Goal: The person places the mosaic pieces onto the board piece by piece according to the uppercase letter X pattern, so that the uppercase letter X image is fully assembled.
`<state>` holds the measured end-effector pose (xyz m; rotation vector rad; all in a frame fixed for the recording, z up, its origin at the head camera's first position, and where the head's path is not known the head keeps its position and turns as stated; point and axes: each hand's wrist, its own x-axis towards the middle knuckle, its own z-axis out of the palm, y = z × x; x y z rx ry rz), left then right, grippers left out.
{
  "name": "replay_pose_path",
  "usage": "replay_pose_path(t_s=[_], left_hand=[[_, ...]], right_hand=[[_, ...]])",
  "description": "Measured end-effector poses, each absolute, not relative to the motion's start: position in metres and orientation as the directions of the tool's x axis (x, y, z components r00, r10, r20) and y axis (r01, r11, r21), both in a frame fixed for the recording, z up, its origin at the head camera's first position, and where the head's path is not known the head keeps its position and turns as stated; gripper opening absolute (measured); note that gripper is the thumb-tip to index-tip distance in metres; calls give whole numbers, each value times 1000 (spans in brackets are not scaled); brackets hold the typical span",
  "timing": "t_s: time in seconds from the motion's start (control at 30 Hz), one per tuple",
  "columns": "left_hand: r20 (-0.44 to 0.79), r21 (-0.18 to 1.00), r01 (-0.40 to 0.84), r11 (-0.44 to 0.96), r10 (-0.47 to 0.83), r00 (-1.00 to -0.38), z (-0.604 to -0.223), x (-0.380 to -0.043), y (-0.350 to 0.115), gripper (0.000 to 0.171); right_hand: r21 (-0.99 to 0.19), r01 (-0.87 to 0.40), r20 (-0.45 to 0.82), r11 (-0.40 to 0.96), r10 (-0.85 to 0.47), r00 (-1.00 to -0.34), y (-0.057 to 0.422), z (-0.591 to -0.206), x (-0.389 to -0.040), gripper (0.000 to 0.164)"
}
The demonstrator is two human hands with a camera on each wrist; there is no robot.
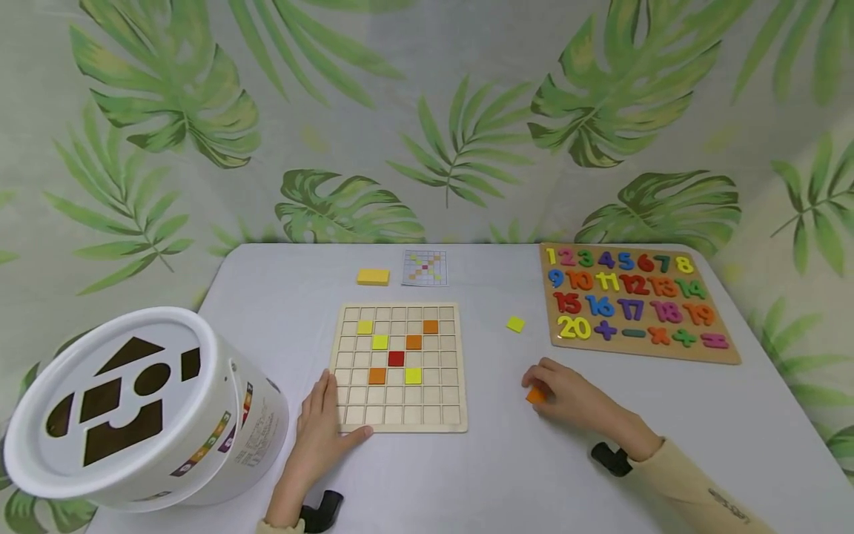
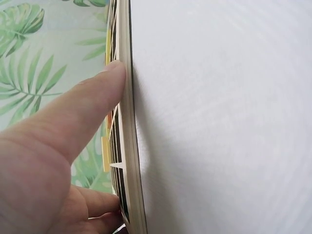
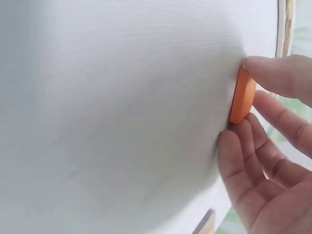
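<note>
My right hand (image 1: 570,393) pinches an orange square tile (image 3: 243,97) between thumb and fingertips, low over the table to the right of a wooden grid board (image 1: 450,424). At the board's lower left corner rests my left hand (image 1: 319,429), fingers straight along the left side and thumb (image 2: 90,97) against the near edge. Several tiles sit in the grid: a red tile (image 1: 396,359) in the middle, with orange tiles such as this one (image 1: 414,342) and yellow ones such as this tile (image 1: 414,376) on diagonals around it. A loose yellow-green tile (image 1: 515,324) lies beyond my right hand.
Behind the board are a small pattern card (image 1: 425,268) and a yellow block (image 1: 373,277). A number puzzle board (image 1: 640,348) lies at the back right. On the left stands a large white bucket (image 1: 263,423) with shape cutouts in its lid.
</note>
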<state>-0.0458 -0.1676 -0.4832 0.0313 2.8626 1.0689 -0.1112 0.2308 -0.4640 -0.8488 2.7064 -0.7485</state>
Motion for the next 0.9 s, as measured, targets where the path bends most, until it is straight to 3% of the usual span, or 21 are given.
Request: replay_pose_path(t_s=[0.3,0.63,0.9], left_hand=[[-63,662,-2,749,53,-997,-485,-46,-169,104],[-79,657,-13,753,51,-996,-483,-45,-170,105],[-76,662,0,749,67,-995,-482,-44,-171,104]], right_hand=[[-590,-501,15,633,-613,-790,169,-460,-127,24],[-607,-621,43,497,-760,-649,58,-452,-137,16],[-513,-724,47,462,-827,-561,-9,-458,-137,11]])
